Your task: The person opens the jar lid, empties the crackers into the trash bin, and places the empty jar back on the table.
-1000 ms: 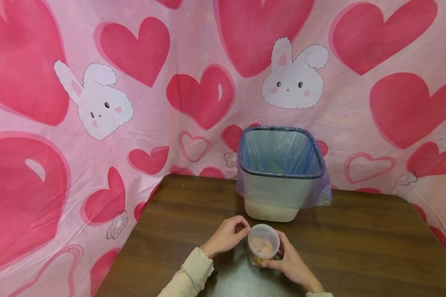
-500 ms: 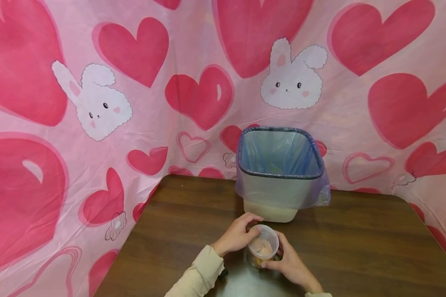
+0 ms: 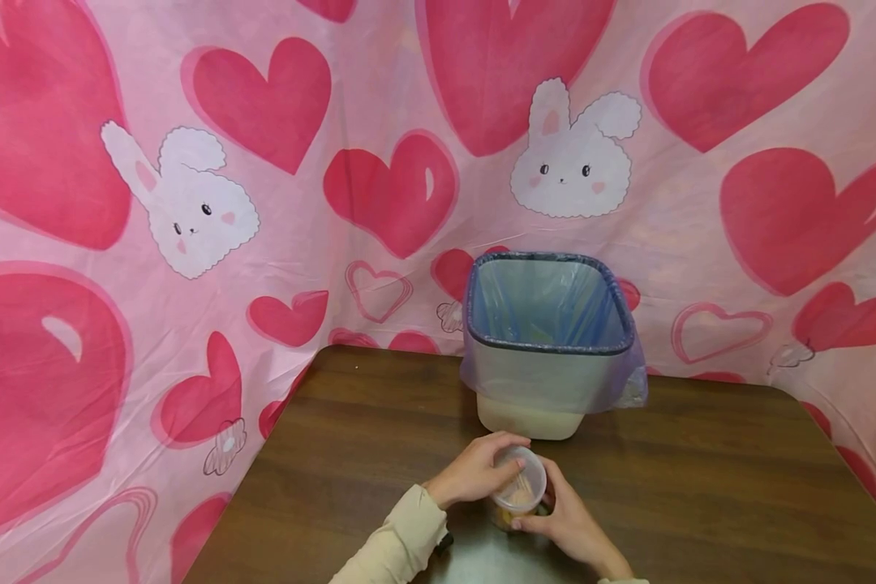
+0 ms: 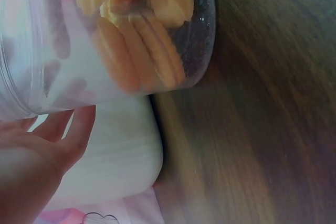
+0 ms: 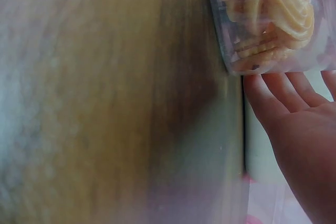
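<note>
A clear round jar [image 3: 513, 517] with a translucent lid [image 3: 531, 480] sits at the near middle of the table. Piped, pale orange cookies [image 4: 139, 53] show through its wall in both wrist views. From the right, my right hand [image 3: 575, 523] holds the jar's body, thumb at the near side and fingers round the far side. My left hand [image 3: 474, 470] grips the lid from the left; its thumb lies over the top and its fingers reach round the far rim. In the right wrist view, the fingertips of my right hand [image 5: 304, 121] touch the jar wall.
A white bin [image 3: 555, 381] lined with a bluish-purple bag stands just beyond the jar, its mouth facing up. The brown wooden table [image 3: 701, 487] runs out to both sides. A pink cloth [image 3: 380, 81] printed with hearts and rabbits hangs behind and at the left.
My left hand has moved right from beside the jar onto its lid, with fingers round the far rim. My right hand keeps its hold on the jar, which has hardly moved.
</note>
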`<move>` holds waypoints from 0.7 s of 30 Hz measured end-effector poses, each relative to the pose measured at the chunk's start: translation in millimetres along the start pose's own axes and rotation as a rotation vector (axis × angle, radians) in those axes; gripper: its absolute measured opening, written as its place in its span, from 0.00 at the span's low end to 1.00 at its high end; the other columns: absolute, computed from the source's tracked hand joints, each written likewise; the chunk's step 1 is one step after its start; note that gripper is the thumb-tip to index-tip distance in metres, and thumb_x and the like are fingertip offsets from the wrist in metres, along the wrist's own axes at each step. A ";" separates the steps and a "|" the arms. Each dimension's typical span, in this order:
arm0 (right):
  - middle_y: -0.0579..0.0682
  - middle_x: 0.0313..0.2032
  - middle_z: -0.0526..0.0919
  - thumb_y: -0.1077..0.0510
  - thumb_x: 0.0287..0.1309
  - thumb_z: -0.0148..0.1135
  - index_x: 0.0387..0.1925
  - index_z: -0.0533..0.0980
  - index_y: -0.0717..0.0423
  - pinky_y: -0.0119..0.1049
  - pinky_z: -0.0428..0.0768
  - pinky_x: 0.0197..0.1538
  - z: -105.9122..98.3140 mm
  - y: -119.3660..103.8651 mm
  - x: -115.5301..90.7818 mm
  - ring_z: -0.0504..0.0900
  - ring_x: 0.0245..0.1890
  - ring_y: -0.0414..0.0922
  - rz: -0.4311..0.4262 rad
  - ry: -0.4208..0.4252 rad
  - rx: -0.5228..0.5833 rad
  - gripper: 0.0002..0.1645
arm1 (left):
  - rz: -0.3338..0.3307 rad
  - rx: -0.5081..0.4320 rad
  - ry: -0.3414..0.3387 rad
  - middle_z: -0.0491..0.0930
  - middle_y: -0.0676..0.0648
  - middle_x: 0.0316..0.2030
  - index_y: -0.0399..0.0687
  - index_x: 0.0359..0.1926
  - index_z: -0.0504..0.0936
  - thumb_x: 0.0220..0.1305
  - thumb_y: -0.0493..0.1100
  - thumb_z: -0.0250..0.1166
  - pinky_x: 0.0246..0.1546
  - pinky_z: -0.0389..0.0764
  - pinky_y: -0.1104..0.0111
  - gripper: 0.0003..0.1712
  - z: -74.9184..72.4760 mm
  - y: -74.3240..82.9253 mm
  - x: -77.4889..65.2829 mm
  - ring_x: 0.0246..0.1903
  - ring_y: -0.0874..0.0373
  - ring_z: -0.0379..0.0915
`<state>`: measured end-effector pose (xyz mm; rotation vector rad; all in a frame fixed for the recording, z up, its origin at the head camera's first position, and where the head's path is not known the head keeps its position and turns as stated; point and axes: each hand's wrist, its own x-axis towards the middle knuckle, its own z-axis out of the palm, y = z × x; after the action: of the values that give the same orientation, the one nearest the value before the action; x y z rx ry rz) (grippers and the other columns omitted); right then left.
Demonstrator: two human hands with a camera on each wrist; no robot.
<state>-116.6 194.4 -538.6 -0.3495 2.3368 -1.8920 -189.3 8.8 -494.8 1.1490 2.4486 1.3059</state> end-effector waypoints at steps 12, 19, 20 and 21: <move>0.63 0.63 0.65 0.62 0.42 0.76 0.67 0.56 0.58 0.26 0.74 0.55 0.5 1.0 0.2 0.76 0.57 0.44 -0.047 -0.003 0.016 0.53 | -0.006 -0.006 0.033 0.81 0.51 0.53 0.49 0.57 0.78 0.69 0.47 0.58 0.54 0.75 0.71 0.18 -3.4 -2.9 -5.0 0.52 0.65 0.75; 0.62 0.63 0.66 0.62 0.42 0.76 0.67 0.56 0.58 0.25 0.73 0.55 0.6 0.7 0.7 0.75 0.58 0.50 -0.022 0.004 0.010 0.53 | -0.049 -0.031 0.063 0.81 0.51 0.52 0.49 0.56 0.79 0.68 0.47 0.59 0.54 0.75 0.71 0.18 -4.3 -4.4 -8.9 0.51 0.65 0.75; 0.63 0.63 0.66 0.62 0.42 0.76 0.67 0.56 0.58 0.25 0.73 0.55 0.6 0.4 0.6 0.74 0.58 0.52 -0.015 0.004 0.010 0.53 | -0.052 -0.034 0.067 0.81 0.51 0.51 0.49 0.56 0.79 0.68 0.47 0.59 0.53 0.76 0.72 0.18 -4.6 -4.6 -9.4 0.50 0.66 0.75; 0.63 0.63 0.66 0.62 0.42 0.76 0.67 0.56 0.58 0.25 0.73 0.55 0.7 0.1 0.7 0.74 0.59 0.53 -0.010 0.005 0.009 0.53 | -0.054 -0.038 0.070 0.82 0.51 0.51 0.49 0.56 0.79 0.68 0.47 0.60 0.53 0.76 0.72 0.18 -4.9 -4.8 -9.9 0.49 0.66 0.75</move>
<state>-117.1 193.6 -538.7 -0.3566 2.3327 -1.9096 -187.3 -2.7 -497.6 1.0377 2.4735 1.3933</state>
